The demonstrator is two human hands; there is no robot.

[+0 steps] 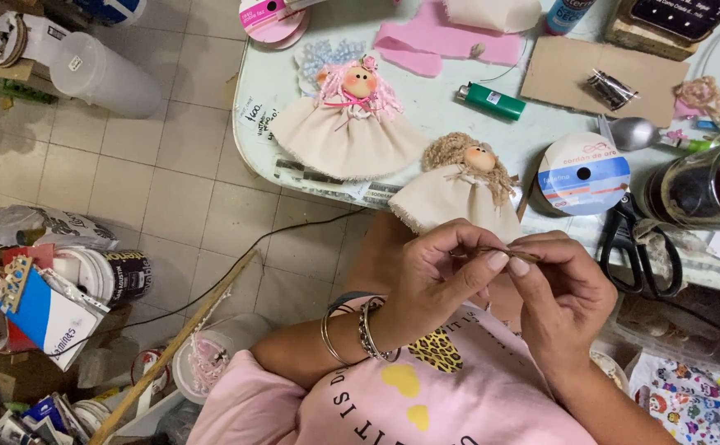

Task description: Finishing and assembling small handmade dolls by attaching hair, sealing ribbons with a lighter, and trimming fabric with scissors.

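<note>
You pinch 1 thin brown strand point(500, 251) between your left hand point(438, 276) and right hand point(562, 292), both closed on it just below the table edge point(253, 156), where 2 cloth dolls point(352, 124), 1 green lighter point(492, 100) and 1 pair of black scissors point(636, 247) lie.

A thin brown strand point(500, 251) is pinched between the fingertips of the left hand point(438, 276) and right hand point(562, 292), just below a cream-dressed doll with curly tan hair point(459, 189) at the table edge point(249, 156). A pink-haired doll point(352, 119), green lighter point(490, 100), ribbon spool point(582, 175) and black scissors point(636, 247) are seen on the table.
</note>
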